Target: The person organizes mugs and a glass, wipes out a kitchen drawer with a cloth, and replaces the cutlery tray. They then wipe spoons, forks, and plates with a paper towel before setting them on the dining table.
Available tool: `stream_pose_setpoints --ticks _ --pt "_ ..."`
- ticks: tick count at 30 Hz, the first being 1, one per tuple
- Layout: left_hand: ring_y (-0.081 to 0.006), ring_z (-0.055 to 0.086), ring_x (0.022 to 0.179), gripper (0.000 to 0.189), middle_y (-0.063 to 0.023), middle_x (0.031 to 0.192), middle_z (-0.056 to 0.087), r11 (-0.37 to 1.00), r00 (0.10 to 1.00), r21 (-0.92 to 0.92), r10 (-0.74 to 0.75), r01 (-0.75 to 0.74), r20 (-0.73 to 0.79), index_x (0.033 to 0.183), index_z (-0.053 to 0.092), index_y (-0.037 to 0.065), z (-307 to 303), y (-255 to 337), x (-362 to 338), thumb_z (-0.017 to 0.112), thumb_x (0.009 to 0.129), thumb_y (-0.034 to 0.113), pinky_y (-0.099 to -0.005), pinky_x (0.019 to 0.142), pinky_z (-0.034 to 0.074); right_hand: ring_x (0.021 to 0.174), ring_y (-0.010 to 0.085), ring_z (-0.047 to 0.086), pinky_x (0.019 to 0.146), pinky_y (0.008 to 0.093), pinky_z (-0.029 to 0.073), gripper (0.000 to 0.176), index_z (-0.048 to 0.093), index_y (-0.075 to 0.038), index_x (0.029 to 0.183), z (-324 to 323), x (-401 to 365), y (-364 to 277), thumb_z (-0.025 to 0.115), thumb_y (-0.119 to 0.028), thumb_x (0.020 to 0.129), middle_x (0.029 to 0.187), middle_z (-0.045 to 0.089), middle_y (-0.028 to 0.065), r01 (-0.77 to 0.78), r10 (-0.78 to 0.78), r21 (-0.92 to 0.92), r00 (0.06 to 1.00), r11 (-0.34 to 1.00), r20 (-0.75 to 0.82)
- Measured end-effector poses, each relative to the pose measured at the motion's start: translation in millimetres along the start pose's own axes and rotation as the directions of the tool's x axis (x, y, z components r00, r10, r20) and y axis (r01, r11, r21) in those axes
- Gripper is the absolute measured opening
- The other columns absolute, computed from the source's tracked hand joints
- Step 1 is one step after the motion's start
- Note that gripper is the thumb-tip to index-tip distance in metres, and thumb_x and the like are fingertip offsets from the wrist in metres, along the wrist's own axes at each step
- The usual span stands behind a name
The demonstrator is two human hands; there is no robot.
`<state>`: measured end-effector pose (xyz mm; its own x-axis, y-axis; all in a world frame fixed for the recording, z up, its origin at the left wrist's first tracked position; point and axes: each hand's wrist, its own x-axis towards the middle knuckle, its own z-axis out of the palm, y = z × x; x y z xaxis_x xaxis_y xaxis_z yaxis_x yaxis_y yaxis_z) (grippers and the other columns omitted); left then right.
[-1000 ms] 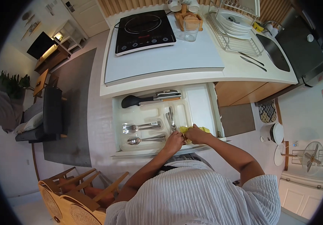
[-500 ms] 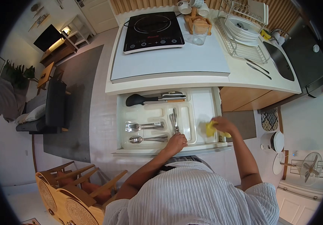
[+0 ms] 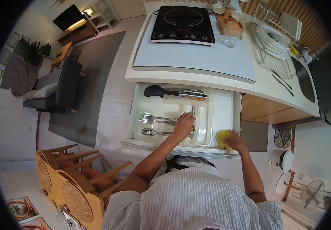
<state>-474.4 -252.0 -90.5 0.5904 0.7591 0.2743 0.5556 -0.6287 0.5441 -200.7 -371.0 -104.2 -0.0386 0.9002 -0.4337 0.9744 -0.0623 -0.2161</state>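
Observation:
My left hand [image 3: 184,125] is over the cutlery tray [image 3: 202,126] in the open drawer, fingers bent and closed on small metal cutlery [image 3: 192,111] in the upright middle slot. The palm hides most of those pieces. Forks [image 3: 154,118] and spoons [image 3: 156,132] lie in the compartments to its left, partly behind the hand. My right hand [image 3: 235,141] grips a crumpled yellow cloth [image 3: 223,138] against the drawer's bare right section [image 3: 223,111], near the front corner. A black ladle [image 3: 154,91] rests in the tray's rear compartment beside other utensils.
Above the drawer, the counter holds an induction cooker [image 3: 184,25], a glass [image 3: 231,34] and a dish rack [image 3: 274,48] with plates. Two knives [image 3: 283,84] lie near the sink [image 3: 303,78]. Wooden chairs [image 3: 73,188] stand at lower left.
My left hand has moved away from my body, farther over the middle cutlery. My right hand has drawn the yellow cloth closer to the drawer front. The head view has shifted.

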Motion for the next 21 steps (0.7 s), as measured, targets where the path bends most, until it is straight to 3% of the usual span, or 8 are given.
stream_pose_setpoints --ticks 1,2,4,6,8,10,15,21 --pt "-0.0302 0.055 0.085 0.011 -0.0124 0.087 0.06 1.0 1.0 -0.007 -0.023 0.023 0.001 0.085 0.062 0.0 -2 0 -3 0.057 0.075 0.002 -0.0369 0.081 0.044 0.099 0.0312 0.057 0.083 0.0405 0.046 0.058 0.044 0.0 0.124 1 4 3 0.065 -0.031 0.08 0.112 0.056 0.0217 -0.028 0.039 0.044 0.96 0.999 -0.279" --pt "-0.0302 0.055 0.085 0.011 -0.0124 0.087 0.06 1.0 1.0 -0.003 -0.027 0.027 -0.005 0.085 0.062 0.0 -7 -2 -7 0.057 0.075 0.002 -0.0369 0.081 0.044 0.099 0.0312 0.057 0.083 0.0405 0.046 0.058 0.044 0.0 0.124 5 13 1 0.065 -0.031 0.08 0.112 0.056 0.0217 -0.021 0.031 0.041 0.959 0.999 -0.281" --pt "-0.0302 0.055 0.086 0.012 -0.0126 0.087 0.06 0.995 0.993 -0.044 -0.088 0.084 -0.079 0.086 0.062 -0.001 -20 -9 -17 0.057 0.075 0.001 -0.0374 0.079 0.045 0.073 0.0221 0.061 0.064 0.0334 0.05 0.058 0.042 0.0 0.125 -6 30 -34 0.064 -0.03 0.081 0.084 0.062 0.016 0.015 0.225 0.669 0.936 0.743 -0.27" --pt "-0.0318 0.055 0.087 0.015 -0.0146 0.089 0.06 0.982 0.961 -0.022 -0.189 0.189 -0.2 0.088 0.062 -0.001 -32 -29 -30 0.058 0.073 0.0 -0.038 0.079 0.045 0.055 0.0222 0.059 0.054 0.0319 0.048 0.062 0.032 0.0 0.131 2 42 -66 0.062 -0.025 0.083 0.075 0.06 0.0164 -0.053 0.246 0.815 0.963 0.577 -0.111" --pt "-0.0341 0.054 0.089 0.018 -0.0176 0.092 0.061 0.951 0.917 0.135 -0.22 0.277 -0.332 0.089 0.062 -0.002 -51 -55 -42 0.055 0.073 -0.002 -0.0411 0.08 0.043 0.052 0.0281 0.057 0.053 0.0347 0.048 0.059 0.029 0.001 0.132 24 53 -78 0.058 -0.016 0.083 0.069 0.058 0.0167 0.015 0.185 0.522 0.926 0.853 -0.329" --pt "-0.0346 0.052 0.087 0.018 -0.019 0.094 0.059 0.919 0.863 0.244 -0.165 0.31 -0.477 0.091 0.06 -0.004 -64 -98 -59 0.053 0.074 0.0 -0.0427 0.08 0.041 0.052 0.0305 0.056 0.053 0.0361 0.047 0.058 0.028 0.002 0.132 24 54 -81 0.056 -0.013 0.083 0.066 0.057 0.0164 0.011 0.196 0.532 0.923 0.847 -0.331" --pt "-0.0349 0.05 0.091 0.028 -0.0205 0.097 0.054 0.761 0.763 0.277 -0.405 0.587 -0.504 0.103 0.055 -0.004 -105 -119 -82 0.057 0.075 0.003 -0.0434 0.082 0.041 0.051 0.0306 0.058 0.048 0.04 0.045 0.055 0.03 0.002 0.13 20 59 -69 0.051 -0.004 0.08 0.059 0.057 0.015 0.137 0.13 0.514 0.884 0.847 -0.449" --pt "-0.0397 0.057 0.078 0.026 -0.022 0.087 0.056 0.806 0.774 0.092 -0.52 0.585 -0.361 0.097 0.055 -0.005 -104 -136 -85 0.061 0.074 0.006 -0.0415 0.067 0.049 0.046 0.0088 0.047 0.045 0.0251 0.04 0.045 0.045 0.005 0.124 -19 79 -33 0.054 -0.008 0.082 0.06 0.059 0.0064 0.256 0.078 0.589 0.873 0.767 -0.481"
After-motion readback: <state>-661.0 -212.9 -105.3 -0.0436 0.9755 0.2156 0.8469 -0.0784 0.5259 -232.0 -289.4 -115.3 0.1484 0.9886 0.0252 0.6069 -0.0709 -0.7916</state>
